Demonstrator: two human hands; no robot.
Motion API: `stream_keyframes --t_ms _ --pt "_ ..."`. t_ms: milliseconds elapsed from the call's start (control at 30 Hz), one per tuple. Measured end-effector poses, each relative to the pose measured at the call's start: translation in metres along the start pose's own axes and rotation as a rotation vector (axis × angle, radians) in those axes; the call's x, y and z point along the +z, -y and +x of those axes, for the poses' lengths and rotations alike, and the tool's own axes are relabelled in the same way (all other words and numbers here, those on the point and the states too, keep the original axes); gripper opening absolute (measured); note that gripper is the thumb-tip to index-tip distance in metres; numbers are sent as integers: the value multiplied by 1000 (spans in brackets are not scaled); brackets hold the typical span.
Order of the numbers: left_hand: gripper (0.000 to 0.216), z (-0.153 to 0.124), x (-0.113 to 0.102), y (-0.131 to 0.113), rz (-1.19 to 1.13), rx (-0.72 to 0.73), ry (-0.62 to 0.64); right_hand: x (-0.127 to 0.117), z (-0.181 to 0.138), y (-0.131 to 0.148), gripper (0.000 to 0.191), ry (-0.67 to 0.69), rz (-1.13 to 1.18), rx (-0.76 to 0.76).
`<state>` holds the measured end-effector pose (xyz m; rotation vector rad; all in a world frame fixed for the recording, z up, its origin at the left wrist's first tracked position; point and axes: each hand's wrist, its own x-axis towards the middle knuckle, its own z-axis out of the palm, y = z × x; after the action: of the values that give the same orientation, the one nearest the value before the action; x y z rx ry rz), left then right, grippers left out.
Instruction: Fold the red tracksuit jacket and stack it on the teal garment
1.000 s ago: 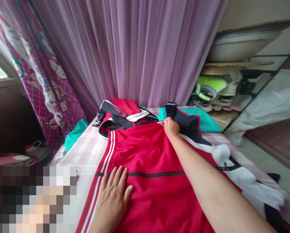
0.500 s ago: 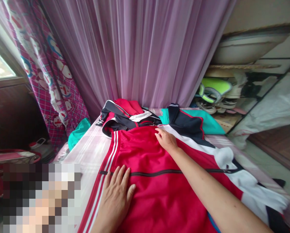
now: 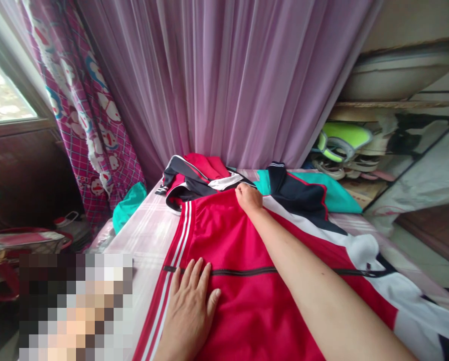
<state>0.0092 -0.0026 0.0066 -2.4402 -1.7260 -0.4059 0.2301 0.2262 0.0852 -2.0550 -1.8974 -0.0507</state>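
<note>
Two hands are on the red garment (image 3: 247,281), which lies spread over the checked surface (image 3: 149,235) with its white side stripes (image 3: 179,250) toward the left.

Left hand (image 3: 190,306): flat, fingers spread, palm pressed on the near part just below the black band (image 3: 247,271).

Right hand (image 3: 249,196): fingers curled shut at the far edge of the red cloth and seemingly pinching it. The fingertips are hidden beneath the knuckles.

Risks, as judged:
- The fabric looks slick. A pull at the far edge could slide it out from under the flat palm and ruck the smoothed panel.
- The dark jacket heap (image 3: 197,178) and the navy piece (image 3: 299,193) lie touching that far edge. The curled fingers could catch one of them along with the red cloth.
- The white portion (image 3: 359,248) trails toward the right rim of the surface, and drag from the far end could tip it off.

Change noted: half a second back, the right hand lay open with fingers extended on the red cloth. It has since closed at the edge, a little further left. The left hand has kept its place and spread. The view has swung slightly.
</note>
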Motion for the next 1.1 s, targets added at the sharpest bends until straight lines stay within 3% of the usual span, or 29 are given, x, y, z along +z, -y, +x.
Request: stream_keyframes --t_ms 100,200,333,467,533,600,700,767,900,1033,1100 --pt "53 -1 0 -2 -6 -13 -3 5 6 4 31 43 12 10" --pt "53 -2 -2 -4 -13 -23 0 8 -5 5 31 -12 54 -28" --pt "53 0 -4 -5 -29 -34 18 3 -48 -4 33 -79 84 -217" --pt "52 2 -4 -4 -45 -26 -1 -10 -98 -41 34 -40 39 -351" --pt "52 3 -3 -2 -48 -16 -19 -18 -113 -73 34 -24 -9 -262" --pt "52 5 -2 -1 -47 -6 -31 -28 -118 -110 35 -14 -64 -68" --pt "52 6 -3 0 -39 5 -34 -41 -113 -159 38 38 -119 247" --pt "51 6 -3 0 -34 1 -38 -45 -102 -178 45 78 -115 363" --pt "51 5 -3 0 -23 -2 -50 -41 -76 -182 55 140 -105 399" --pt "52 4 0 3 3 6 -41 -33 -51 -170 37 230 -123 401" --pt "52 4 1 5 15 14 -43 -31 -44 -170 35 207 -127 415"
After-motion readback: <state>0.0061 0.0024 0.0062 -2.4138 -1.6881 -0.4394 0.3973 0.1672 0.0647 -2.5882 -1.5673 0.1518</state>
